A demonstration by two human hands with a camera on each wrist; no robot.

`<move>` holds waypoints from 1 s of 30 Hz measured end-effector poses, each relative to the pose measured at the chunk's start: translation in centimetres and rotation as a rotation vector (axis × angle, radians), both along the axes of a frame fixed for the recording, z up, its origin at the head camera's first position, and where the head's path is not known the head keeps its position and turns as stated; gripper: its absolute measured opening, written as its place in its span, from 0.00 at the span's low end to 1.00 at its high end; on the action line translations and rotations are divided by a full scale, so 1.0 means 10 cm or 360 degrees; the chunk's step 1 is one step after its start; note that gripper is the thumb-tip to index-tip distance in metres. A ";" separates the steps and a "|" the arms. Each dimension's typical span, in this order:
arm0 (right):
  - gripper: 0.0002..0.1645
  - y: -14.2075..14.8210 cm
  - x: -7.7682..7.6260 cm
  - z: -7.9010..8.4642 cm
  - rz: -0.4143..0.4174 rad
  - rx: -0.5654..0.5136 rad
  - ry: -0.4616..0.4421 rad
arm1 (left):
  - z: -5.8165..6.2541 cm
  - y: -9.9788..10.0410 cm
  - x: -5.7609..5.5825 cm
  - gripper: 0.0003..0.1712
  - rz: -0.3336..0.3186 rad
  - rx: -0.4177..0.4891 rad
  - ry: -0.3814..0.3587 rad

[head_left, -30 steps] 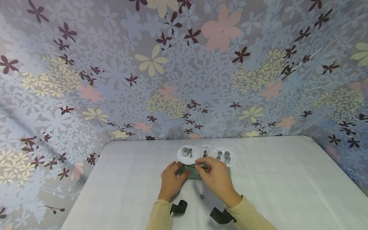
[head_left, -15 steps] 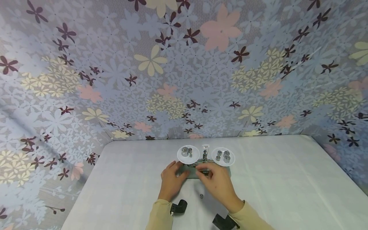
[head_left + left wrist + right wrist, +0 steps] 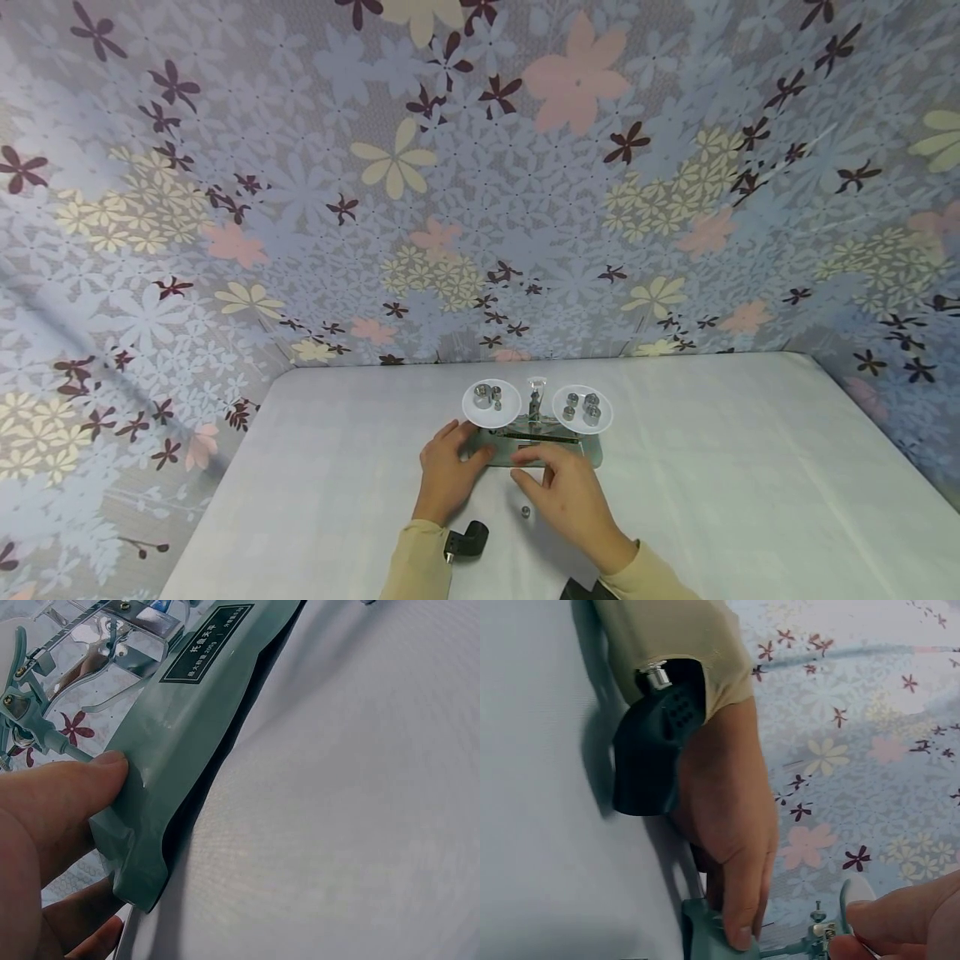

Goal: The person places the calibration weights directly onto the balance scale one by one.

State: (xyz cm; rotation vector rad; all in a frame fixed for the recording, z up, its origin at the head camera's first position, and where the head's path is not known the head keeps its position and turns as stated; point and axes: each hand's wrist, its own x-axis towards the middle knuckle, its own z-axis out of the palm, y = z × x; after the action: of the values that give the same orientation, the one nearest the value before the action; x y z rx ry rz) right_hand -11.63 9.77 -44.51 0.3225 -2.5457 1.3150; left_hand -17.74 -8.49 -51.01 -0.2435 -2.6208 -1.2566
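Observation:
A green balance scale [image 3: 501, 455] stands on the table, its base lettered on a black label [image 3: 208, 643] in the left wrist view. My left hand [image 3: 448, 468] grips the base's left end, thumb on top and fingers round the edge. On the left pan [image 3: 483, 420] sit metal weights of differing size; several more stand on the right pan [image 3: 580, 427]. My right hand [image 3: 566, 496] hovers in front of the base, thumb and forefinger apart, nothing visible between them. One small metal weight [image 3: 526, 512] lies on the table near the right hand's thumb.
White cloth covers the table [image 3: 337, 483]. Behind it rises a flower-patterned wall covering [image 3: 480, 233]. Black wrist cameras, such as the one on the left wrist [image 3: 468, 540], stick out over the tabletop.
My right hand has drawn back from the scale's middle towards the table's front, uncovering the beam and more of the base. The left hand stays put.

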 end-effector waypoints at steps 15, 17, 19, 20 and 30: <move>0.09 0.07 0.02 -0.16 0.0030 -0.0062 -0.0145 | -0.01 -0.01 0.00 0.24 -0.0001 -0.0007 0.0007; 0.09 0.09 0.02 -0.18 0.0036 -0.0079 -0.0177 | -0.01 -0.01 0.00 0.24 0.0000 -0.0012 0.0005; 0.09 0.10 0.02 -0.19 0.0045 -0.0088 -0.0218 | -0.01 -0.01 -0.01 0.24 0.0000 -0.0014 0.0007; 0.08 0.10 0.01 -0.20 0.0053 -0.0092 -0.0239 | -0.01 -0.01 -0.01 0.24 0.0000 -0.0014 0.0008; 0.08 0.16 0.01 -0.25 0.0154 -0.0118 -0.0358 | 0.00 0.00 0.01 0.24 -0.0002 -0.0021 0.0030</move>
State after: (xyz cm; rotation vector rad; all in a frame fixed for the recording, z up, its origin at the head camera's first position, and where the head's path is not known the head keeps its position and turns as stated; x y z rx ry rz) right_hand -11.58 11.38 -47.04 0.3014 -2.6845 1.5576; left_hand -17.69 -8.49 -51.03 -0.2579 -2.6141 -1.2321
